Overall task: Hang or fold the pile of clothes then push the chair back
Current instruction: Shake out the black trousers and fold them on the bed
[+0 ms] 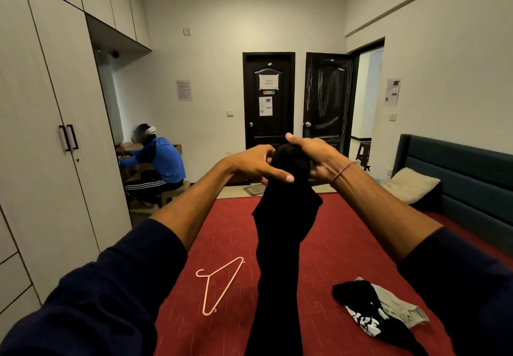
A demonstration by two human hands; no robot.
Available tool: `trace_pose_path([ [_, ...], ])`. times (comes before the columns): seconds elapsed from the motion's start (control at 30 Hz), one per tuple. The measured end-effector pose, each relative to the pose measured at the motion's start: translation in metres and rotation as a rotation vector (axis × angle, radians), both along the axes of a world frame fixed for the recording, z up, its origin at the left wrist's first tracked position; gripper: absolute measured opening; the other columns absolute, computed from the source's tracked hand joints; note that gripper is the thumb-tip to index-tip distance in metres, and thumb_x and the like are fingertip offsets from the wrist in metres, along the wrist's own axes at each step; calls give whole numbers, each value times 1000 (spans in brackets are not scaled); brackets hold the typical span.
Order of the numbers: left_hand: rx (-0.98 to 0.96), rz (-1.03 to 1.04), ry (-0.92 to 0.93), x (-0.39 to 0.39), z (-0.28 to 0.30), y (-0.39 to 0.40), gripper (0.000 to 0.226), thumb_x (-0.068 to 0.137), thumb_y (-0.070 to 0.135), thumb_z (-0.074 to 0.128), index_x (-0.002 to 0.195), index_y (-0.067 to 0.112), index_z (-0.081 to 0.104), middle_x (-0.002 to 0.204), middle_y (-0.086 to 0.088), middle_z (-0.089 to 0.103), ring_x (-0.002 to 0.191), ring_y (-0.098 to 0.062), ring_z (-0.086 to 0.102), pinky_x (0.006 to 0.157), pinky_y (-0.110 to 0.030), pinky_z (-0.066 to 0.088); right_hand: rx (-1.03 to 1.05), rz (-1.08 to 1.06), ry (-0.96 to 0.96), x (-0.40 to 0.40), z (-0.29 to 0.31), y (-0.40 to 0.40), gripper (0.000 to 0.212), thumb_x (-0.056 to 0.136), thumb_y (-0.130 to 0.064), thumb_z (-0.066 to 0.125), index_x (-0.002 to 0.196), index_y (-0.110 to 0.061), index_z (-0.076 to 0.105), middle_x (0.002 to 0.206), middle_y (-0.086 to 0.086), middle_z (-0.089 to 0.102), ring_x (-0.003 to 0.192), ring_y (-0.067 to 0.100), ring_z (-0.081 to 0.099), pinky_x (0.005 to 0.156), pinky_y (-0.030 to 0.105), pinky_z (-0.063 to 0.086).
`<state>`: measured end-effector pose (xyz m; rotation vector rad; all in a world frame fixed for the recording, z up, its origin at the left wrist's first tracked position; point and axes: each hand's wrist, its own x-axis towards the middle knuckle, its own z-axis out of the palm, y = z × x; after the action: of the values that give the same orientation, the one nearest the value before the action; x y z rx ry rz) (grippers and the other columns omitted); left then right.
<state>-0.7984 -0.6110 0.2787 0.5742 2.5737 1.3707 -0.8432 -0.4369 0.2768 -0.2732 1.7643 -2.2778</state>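
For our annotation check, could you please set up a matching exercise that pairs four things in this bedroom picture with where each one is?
Things:
1. black garment
2. pink hanger
3. pile of clothes
4. beige pillow

Places:
A. flat on the red bed, left of the hanging cloth
B. against the dark headboard
C. held up by the left hand and right hand
D. on the bed, near right

Pairs: 1-C, 2-A, 3-D, 4-B

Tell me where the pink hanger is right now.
In the head view the pink hanger lies flat on the red bedspread, lower centre-left, just left of the hanging black garment and across from the clothes pile.
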Motion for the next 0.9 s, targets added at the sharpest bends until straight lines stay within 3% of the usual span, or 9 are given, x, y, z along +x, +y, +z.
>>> trace_pose_path([
  [0.1, 71, 19, 68, -1, -5, 1, 12, 96, 6, 59, 107, 10, 58, 91, -8, 61, 75, -15, 63, 63, -24, 51, 36, 93, 65, 4, -1, 4, 60, 72, -46, 87, 110, -5, 68, 93, 11, 68, 81, 22, 69, 71, 36, 59],
  [0.17, 144, 112, 125, -6, -7, -1, 19, 101, 17, 51, 109, 2, 59, 84, -11, 59, 70, -18, 57, 61, -27, 45, 184, 141, 210, 10, -5, 8, 59, 69, -51, 86, 107, -9, 70, 85, 4, 64, 75, 16, 62, 64, 26, 48],
  [0.3, 143, 274, 217, -16, 3, 4, 23, 101, 28, 52, 111, 9, 59, 94, -13, 65, 76, -18, 64, 63, -25, 51, 352, 190, 447, 15, -15, 9, 57, 82, -21, 80, 133, -14, 57, 114, 11, 71, 101, 24, 72, 86, 36, 59],
  [0.4, 104, 252, 263, -13, 13, -2, 21, 96, 32, 64, 105, 13, 65, 91, -8, 69, 75, -13, 69, 63, -20, 55, 456, 143, 522, 11, -8, 13, 19, 101, -13, 56, 119, -16, 62, 107, 8, 70, 97, 19, 70, 84, 30, 58],
  [0.5, -49, 203, 301, -10, 22, -24, 35, 82, 29, 80, 106, 9, 65, 96, -8, 69, 83, -15, 69, 67, -19, 56, 552, 55, 582, 3, 2, 27, 24, 105, -16, 43, 110, -13, 66, 93, 10, 64, 80, 22, 58, 68, 29, 45],
  [0.6, -168, 176, 330, -10, 33, -40, 32, 90, 22, 72, 113, 2, 61, 96, -5, 63, 83, -12, 63, 67, -16, 52, 764, -9, 714, 0, 15, 36, 25, 106, -17, 40, 116, -11, 62, 87, 6, 59, 67, 14, 51, 56, 20, 38],
  [0.7, -231, 168, 376, -6, 46, -46, 21, 101, 22, 53, 102, 5, 66, 85, 0, 59, 71, -4, 57, 63, -12, 43, 845, 8, 759, -5, 25, 38, 31, 107, -21, 38, 116, -3, 62, 88, 11, 55, 74, 23, 47, 61, 29, 36],
  [0.8, -300, 155, 375, -5, 55, -52, 37, 105, 23, 44, 74, 11, 58, 62, 1, 46, 47, -1, 45, 49, -11, 35, 928, 56, 799, -6, 35, 40, 29, 106, -20, 41, 112, -4, 65, 81, 8, 56, 64, 17, 48, 57, 28, 36],
  [0.9, -453, 125, 425, -3, 64, -61, 30, 103, 15, 46, 82, 3, 63, 65, -2, 49, 51, -1, 45, 52, -15, 36, 1144, -7, 949, -8, 40, 43, 14, 98, -13, 59, 108, -12, 68, 92, 3, 64, 76, 12, 60, 67, 25, 49],
])
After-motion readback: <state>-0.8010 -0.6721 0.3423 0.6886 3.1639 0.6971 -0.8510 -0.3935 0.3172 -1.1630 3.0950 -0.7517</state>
